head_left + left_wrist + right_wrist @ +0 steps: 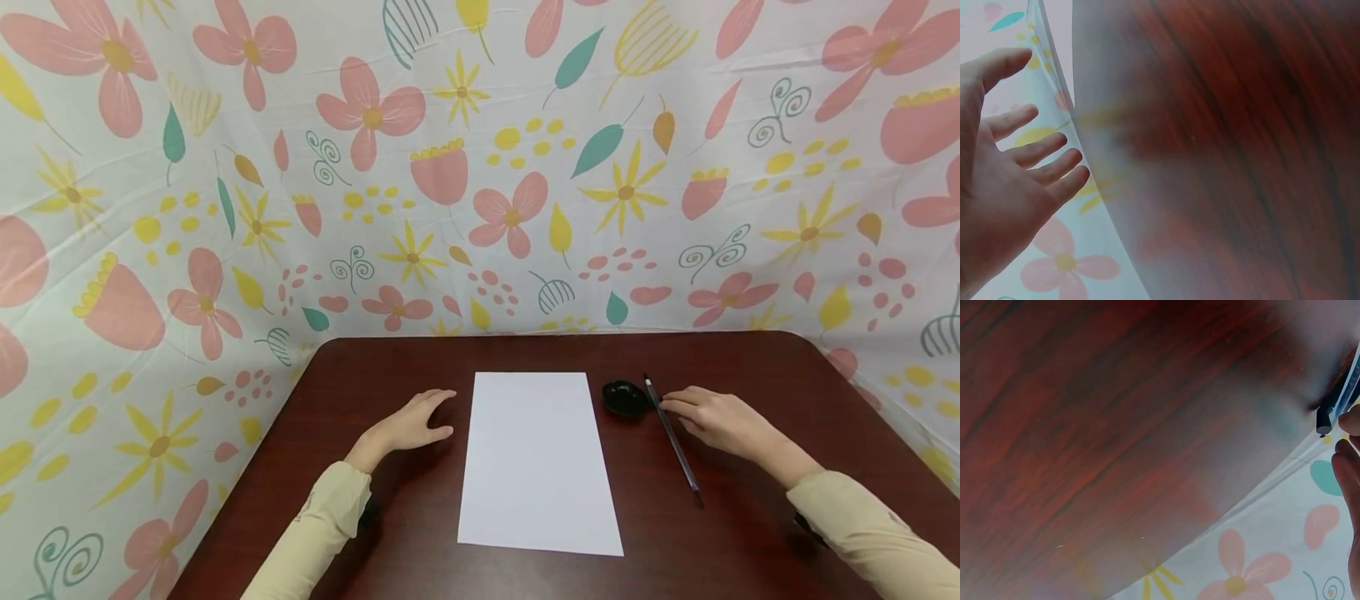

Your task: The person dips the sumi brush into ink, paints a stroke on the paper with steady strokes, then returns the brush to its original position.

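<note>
In the head view my left hand (pixel 412 423) is just above the tabletop, left of a white sheet of paper (pixel 536 462). Its thumb and fingers are spread apart with nothing between them, as the left wrist view also shows. On the other side of the paper, my right hand (pixel 716 421) has its fingertips right at the side of a slim, dark, pen-like stick (pixel 675 442), near its upper end. That stick slants beside a small, glossy black dish (pixel 625 399). In the right wrist view only part of the right fingers (pixel 1349 469) shows, close to the stick's black end (pixel 1324 422).
The dark red-brown wooden table (pixel 382 367) has rounded far corners. Behind it and along both sides hangs a white cloth (pixel 480 275) printed with flowers and leaves. Pale sleeves (pixel 330 508) cover both forearms, with small black objects partly showing under the wrists.
</note>
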The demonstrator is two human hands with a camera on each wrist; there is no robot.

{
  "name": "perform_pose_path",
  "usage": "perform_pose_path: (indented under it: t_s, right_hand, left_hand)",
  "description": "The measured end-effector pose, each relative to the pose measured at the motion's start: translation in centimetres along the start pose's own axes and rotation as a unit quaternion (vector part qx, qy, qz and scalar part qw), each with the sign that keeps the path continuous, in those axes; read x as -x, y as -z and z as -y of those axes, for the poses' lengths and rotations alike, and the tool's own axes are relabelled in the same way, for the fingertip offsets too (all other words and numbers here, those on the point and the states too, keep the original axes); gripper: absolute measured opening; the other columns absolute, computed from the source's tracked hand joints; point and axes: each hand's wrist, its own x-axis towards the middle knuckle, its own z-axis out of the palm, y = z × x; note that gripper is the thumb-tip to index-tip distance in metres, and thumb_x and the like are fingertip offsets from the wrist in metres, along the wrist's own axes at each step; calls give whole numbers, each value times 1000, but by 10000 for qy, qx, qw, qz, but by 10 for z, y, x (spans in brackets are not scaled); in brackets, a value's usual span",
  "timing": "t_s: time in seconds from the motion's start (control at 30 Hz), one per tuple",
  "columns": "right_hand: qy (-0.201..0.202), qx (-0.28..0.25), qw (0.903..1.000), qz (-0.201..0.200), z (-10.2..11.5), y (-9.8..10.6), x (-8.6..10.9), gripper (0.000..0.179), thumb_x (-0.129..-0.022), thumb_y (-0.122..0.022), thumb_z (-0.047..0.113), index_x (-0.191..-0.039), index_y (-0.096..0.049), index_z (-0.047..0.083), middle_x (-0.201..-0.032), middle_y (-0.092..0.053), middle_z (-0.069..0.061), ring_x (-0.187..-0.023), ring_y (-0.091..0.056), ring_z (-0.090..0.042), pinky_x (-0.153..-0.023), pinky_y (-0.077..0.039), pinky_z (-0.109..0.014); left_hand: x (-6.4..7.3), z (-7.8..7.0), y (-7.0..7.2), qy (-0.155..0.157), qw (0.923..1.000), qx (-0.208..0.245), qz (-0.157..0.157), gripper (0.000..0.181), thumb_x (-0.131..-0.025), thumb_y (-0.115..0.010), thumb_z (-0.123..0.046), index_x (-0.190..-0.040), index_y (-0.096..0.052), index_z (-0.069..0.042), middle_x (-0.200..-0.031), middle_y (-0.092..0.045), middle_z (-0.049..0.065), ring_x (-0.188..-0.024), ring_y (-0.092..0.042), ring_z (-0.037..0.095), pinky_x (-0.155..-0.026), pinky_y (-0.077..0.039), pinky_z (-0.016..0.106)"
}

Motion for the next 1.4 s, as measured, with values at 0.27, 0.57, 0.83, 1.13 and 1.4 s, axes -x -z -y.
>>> perform_pose_path:
  t_s: [0.27, 0.57, 0.83, 1.13, 1.4]
  right_hand:
    - [136, 40, 9999, -86, 3, 0, -2, 55, -104, -23, 30, -100, -73, 6, -100, -70, -9, -85, -66, -21, -57, -54, -33]
    - [318, 69, 9994, 78, 7, -1, -3, 59, -105, -18, 28, -100, -73, 7, -100, -70, -7, -88, -67, -20, -63, -55, -33]
    - [555, 224, 9980, 216, 13, -1, -3, 66, -106, -11, 25, -96, -75, 9, -99, -71, -5, -90, -66, -20, -65, -56, -33]
    - [711, 190, 9970, 240, 17, -2, -5, 69, -106, -9, 23, -92, -76, 10, -99, -72, -4, -90, -67, -21, -64, -56, -34]
    - [989, 335, 9940, 332, 19, -4, -5, 71, -105, -6, 18, -91, -75, 12, -99, -72, -4, -91, -67, -22, -66, -56, -35]
  left_hand:
    - [-1, -12, -4, -76, 9994, 65, 339, 72, -91, -66, -33, -151, -32, -11, -156, -29, 18, -144, -26, 37, -111, -33, 54]
    - [-5, -18, -10, -318, 9975, -176, 598, 81, -86, -72, -36, -151, -32, -8, -156, -29, 18, -145, -25, 35, -111, -34, 52]
    - [-4, -27, -16, -262, 9941, -515, 921, 87, -83, -75, -40, -152, -30, -9, -158, -25, 17, -147, -21, 34, -110, -36, 50]
    - [-3, -29, -22, -403, 9895, -835, 1106, 95, -82, -75, -43, -152, -26, -3, -161, -19, 16, -149, -17, 31, -115, -29, 47]
    - [-2, -32, -20, -299, 9866, -859, 1356, 96, -84, -72, -47, -153, -23, -2, -162, -14, 15, -151, -13, 30, -119, -22, 46]
